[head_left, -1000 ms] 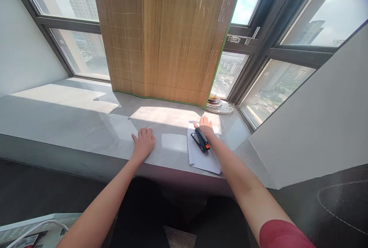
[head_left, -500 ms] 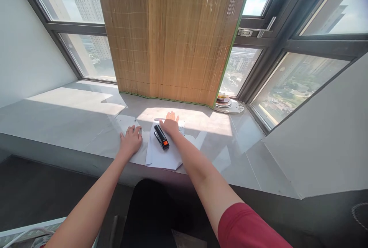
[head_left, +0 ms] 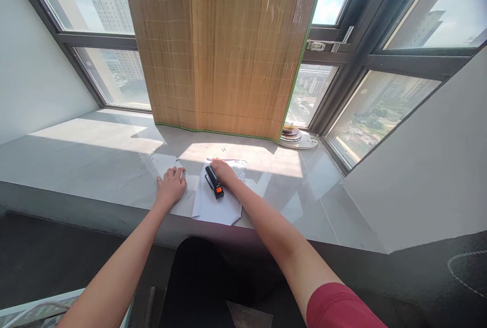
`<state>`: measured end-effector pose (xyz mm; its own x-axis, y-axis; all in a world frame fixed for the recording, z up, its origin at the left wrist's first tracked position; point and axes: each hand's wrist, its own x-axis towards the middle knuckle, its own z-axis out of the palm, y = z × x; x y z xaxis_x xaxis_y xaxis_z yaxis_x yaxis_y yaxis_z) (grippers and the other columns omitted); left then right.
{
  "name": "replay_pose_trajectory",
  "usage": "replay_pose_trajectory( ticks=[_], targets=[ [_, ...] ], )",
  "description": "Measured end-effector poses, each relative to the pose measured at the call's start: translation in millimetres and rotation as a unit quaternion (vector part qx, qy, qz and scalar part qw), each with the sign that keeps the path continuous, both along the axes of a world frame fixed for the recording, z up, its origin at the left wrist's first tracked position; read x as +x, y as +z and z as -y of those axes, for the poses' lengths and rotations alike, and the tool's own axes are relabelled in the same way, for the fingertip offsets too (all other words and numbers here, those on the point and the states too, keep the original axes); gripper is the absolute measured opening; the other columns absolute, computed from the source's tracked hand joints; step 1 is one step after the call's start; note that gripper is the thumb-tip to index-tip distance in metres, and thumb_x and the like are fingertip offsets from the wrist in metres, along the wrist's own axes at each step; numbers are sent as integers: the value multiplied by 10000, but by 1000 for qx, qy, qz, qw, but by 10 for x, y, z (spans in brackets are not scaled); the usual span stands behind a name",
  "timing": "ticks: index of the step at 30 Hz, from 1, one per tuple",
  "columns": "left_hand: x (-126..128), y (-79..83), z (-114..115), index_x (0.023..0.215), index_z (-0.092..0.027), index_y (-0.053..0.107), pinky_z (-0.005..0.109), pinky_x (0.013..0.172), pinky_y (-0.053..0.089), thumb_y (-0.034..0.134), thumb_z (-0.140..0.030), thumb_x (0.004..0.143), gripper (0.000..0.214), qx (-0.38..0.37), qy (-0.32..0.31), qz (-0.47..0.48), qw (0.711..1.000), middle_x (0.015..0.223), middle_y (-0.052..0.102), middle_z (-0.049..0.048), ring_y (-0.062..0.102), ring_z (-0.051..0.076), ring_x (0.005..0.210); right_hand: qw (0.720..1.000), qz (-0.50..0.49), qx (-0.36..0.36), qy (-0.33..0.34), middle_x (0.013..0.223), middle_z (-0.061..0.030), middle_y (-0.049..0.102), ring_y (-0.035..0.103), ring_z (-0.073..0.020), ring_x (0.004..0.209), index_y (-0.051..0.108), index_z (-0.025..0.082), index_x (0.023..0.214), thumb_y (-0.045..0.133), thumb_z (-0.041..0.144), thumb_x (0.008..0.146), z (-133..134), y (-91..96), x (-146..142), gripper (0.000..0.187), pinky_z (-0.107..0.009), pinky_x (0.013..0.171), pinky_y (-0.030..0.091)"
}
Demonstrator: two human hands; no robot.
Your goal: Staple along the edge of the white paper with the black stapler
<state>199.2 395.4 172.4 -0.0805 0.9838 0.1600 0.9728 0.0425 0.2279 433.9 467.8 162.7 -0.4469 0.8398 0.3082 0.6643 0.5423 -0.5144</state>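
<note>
A black stapler [head_left: 214,182] with an orange end lies on a white sheet of paper [head_left: 213,206] at the front of the grey window sill [head_left: 95,150]. My right hand [head_left: 225,172] rests on the paper just right of the stapler, its fingers curled against the stapler's far end. My left hand [head_left: 171,186] lies flat on the sill, fingers apart, touching the paper's left edge. A small patterned packet [head_left: 239,167] sits just beyond my right hand.
A bamboo blind [head_left: 224,49] hangs down to the sill behind the paper. A stack of small plates [head_left: 292,134] stands in the window corner at the right. A white slanted wall [head_left: 426,166] bounds the sill on the right. The sill's edge runs just below the paper.
My right hand slid the paper and stapler left until they met my left hand. Its fingers, flat half a second ago, have curled in beside the stapler. My left hand has barely moved.
</note>
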Motion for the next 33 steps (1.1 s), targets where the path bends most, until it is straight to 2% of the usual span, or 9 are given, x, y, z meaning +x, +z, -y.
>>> replay_pose_trajectory(
  ticks=[5,10,13,16,19,23,28,30,33],
  targets=[
    [4,23,7,1433,-251,542,722,1205,245,309,-305,1034,465,-2,3,11,1000,1620,431,188,377,378,1506,1000,2,-3,-26,1697,-37,362,286,-252,1593,748,227,1164,505,135,1006,208,38,546,304,-498,1284,283],
    [-41,57,-1,1404,-247,584,712,1198,274,331,-303,1027,457,6,7,23,1000,1577,461,183,429,386,1461,997,-10,-27,-69,1632,-39,470,405,-249,1538,757,250,1231,550,118,969,435,111,1267,359,-473,1265,331],
    [95,95,49,1300,-185,660,568,1184,390,355,-191,968,451,44,-25,47,998,1439,570,178,535,348,1351,994,-44,-35,-93,1614,-30,494,438,-256,1519,756,267,1249,560,144,982,527,117,1533,354,-468,1243,368],
    [538,107,163,1197,-167,692,417,1128,480,341,-131,931,441,94,-75,140,983,1317,648,142,602,276,1265,989,-77,-46,-116,1635,-16,463,451,-270,1509,745,288,1275,581,189,992,564,109,1609,342,-471,1213,407],
    [1179,70,272,1287,-202,652,388,1115,503,342,-125,938,473,93,-161,227,956,1368,660,83,604,228,1291,989,-79,-45,-116,1632,-17,470,450,-265,1507,762,283,1235,582,201,986,549,107,1599,318,-465,1213,406],
    [1782,-12,332,1328,-199,640,424,1165,447,372,-107,966,459,67,-275,164,945,1426,640,98,580,241,1331,993,-92,-10,-76,1625,-49,482,448,-211,1501,754,234,1234,535,176,965,491,145,1618,352,-396,1233,376],
    [1847,-72,340,1200,-199,660,441,1074,466,450,-147,984,306,71,-282,71,954,1258,670,129,628,279,1175,958,-200,42,-202,1116,-76,766,675,-230,1093,743,204,1129,439,262,998,669,213,1662,337,-381,991,522],
    [1816,-94,330,1149,-200,641,442,1019,489,504,-222,990,211,81,-284,80,952,1186,662,120,633,285,1110,948,-231,44,-213,904,-52,735,665,-221,880,732,207,1011,429,365,1028,896,187,1660,342,-347,835,525],
    [1809,-147,301,1107,-195,605,456,983,496,546,-235,964,160,102,-285,92,949,1145,636,121,620,296,1067,958,-214,36,-189,904,-37,683,621,-205,814,680,215,984,588,491,968,1304,88,1637,292,-314,745,486]
  ],
)
